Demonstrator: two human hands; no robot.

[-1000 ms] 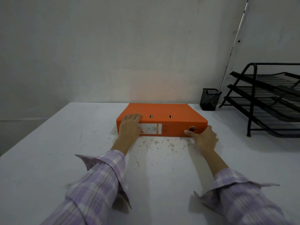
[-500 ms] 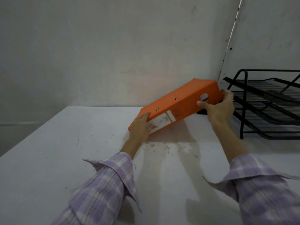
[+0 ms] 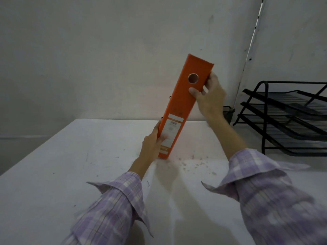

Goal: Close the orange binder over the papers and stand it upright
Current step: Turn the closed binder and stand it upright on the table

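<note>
The orange binder (image 3: pixel 184 105) is closed and stands on its short end on the white table (image 3: pixel 70 174), leaning to the right, spine towards me. Its spine shows a round finger hole near the top and a white label lower down. My left hand (image 3: pixel 152 145) grips the binder's lower left edge, thumb on the label. My right hand (image 3: pixel 210 96) holds the upper right side, thumb pressed on the spine just below the hole. The papers inside are hidden.
A black wire letter tray (image 3: pixel 286 117) with three tiers stands at the right back of the table. A small black mesh cup (image 3: pixel 229 113) sits behind my right wrist by the wall. The wall runs close behind the binder.
The binder lay flat a second ago. Both hands have swung its right end up, pivoting on the left end, from half tilted to nearly upright.
</note>
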